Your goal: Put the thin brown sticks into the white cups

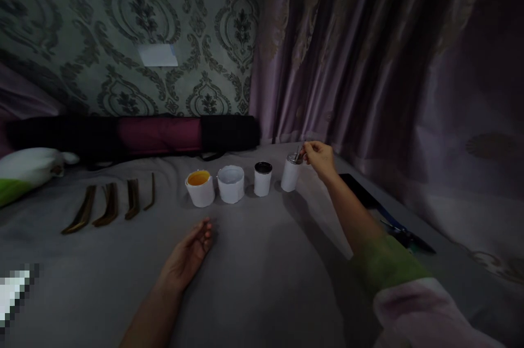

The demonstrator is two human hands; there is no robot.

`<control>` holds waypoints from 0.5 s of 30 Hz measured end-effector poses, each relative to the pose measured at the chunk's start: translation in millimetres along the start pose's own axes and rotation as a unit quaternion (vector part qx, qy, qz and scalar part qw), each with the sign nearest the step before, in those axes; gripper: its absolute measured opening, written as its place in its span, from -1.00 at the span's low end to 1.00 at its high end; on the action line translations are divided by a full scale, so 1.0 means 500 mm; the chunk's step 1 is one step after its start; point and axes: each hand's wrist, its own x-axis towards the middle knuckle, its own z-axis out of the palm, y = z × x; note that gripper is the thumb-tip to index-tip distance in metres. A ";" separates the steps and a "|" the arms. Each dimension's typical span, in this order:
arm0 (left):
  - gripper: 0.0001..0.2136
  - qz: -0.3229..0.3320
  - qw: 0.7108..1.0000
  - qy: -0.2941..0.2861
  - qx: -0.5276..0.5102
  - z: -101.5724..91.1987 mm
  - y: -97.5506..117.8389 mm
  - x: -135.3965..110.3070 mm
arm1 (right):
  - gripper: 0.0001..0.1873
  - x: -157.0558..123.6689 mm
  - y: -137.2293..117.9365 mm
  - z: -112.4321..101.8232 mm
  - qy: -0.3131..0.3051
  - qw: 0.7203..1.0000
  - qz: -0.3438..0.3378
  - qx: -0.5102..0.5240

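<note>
My right hand (320, 158) is closed in a pinch at the top of the rightmost white cup (290, 176). Between its fingertips is a thin, dark stick-like piece (299, 151), too small to make out fully, at the cup's rim. To the left stand a white cup with a dark inside (262, 181), a wider white cup with a pale inside (231, 187) and a white cup with an orange inside (200, 191). My left hand (189, 255) rests over the grey cloth in front of the cups, palm turned inward, fingers loosely curled and holding nothing.
Several bundles of thin brown strips (108, 206) lie in a row at the left. Behind is a long black and maroon roll (159, 135), with a white and green plush (30, 171) beside it. Dark tools (409, 239) and a flat black object (358, 190) lie at the right.
</note>
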 end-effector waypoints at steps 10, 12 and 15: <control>-0.82 -0.001 1.000 -0.001 -0.001 -0.004 0.000 0.002 | -0.72 0.004 0.014 -0.005 -0.004 0.988 -0.062 -0.144; -0.81 -0.001 1.000 -0.002 -0.001 -0.003 0.000 0.003 | -0.72 0.004 0.022 -0.005 -0.015 0.984 -0.062 -0.168; -0.80 -0.002 1.000 0.000 0.000 -0.003 -0.001 0.002 | -0.73 0.004 0.033 -0.004 -0.025 0.980 -0.062 -0.186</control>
